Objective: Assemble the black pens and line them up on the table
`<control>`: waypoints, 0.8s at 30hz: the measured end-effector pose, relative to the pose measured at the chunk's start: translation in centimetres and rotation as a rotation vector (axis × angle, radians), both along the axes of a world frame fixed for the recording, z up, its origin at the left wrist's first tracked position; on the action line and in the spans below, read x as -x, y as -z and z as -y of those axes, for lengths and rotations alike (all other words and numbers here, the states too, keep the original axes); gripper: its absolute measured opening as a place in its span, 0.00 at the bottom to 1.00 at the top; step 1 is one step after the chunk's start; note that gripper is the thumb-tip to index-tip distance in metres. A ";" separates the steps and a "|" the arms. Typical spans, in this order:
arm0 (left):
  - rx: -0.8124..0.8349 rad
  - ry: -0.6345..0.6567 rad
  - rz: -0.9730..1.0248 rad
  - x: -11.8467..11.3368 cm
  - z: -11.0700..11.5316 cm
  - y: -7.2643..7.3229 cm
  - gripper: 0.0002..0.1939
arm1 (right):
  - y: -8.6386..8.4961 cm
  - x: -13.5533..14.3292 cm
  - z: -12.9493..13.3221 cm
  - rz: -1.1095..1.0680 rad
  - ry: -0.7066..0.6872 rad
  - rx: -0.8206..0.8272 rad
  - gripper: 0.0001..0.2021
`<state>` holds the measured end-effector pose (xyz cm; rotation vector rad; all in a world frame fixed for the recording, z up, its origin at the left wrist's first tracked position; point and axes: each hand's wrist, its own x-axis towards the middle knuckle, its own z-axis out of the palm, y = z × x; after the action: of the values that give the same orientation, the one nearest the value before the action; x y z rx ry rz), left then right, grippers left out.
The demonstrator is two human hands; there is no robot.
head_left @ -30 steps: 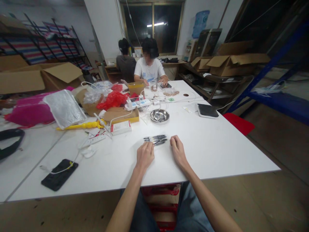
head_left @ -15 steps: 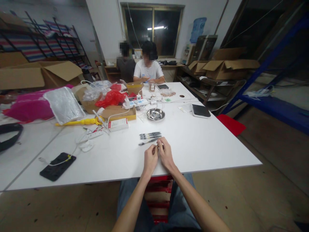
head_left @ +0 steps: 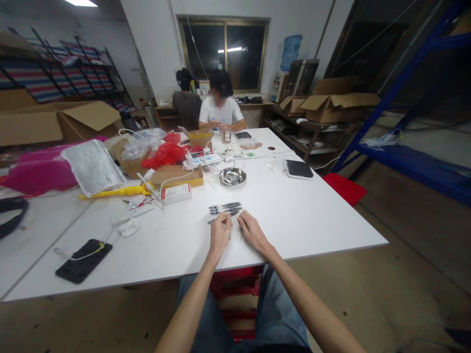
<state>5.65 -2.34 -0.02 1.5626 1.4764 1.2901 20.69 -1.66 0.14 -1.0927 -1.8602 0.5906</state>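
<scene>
Where pens point(head_left: 224, 206) lie, long axes run left-right.

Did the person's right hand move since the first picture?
Yes. Using the shiny metal bowl as the fixed mark, the right hand has shifted left: its fingertips are now closer to being straight below the bowl.

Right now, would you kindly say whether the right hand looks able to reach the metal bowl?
Probably yes, with a forward stretch: the metal bowl lies ahead of the right hand, the low pens lie mostly left of that path, and nothing tall intervenes.
</scene>
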 end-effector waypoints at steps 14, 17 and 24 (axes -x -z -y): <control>0.065 -0.054 -0.267 -0.2 -0.1 0.2 0.06 | 0.7 0.1 0.1 0.129 -0.066 0.062 0.12; 0.116 -0.079 -0.422 -0.4 0.2 -0.1 0.05 | 0.7 0.0 0.0 0.087 -0.064 0.096 0.12; 0.118 -0.103 -0.660 -0.7 0.7 -0.2 0.05 | 0.6 0.0 -0.2 -0.007 -0.071 0.093 0.12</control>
<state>6.40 -3.02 0.14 1.9557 2.0044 0.7370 20.65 -1.44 -0.49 -1.0865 -1.8878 0.7281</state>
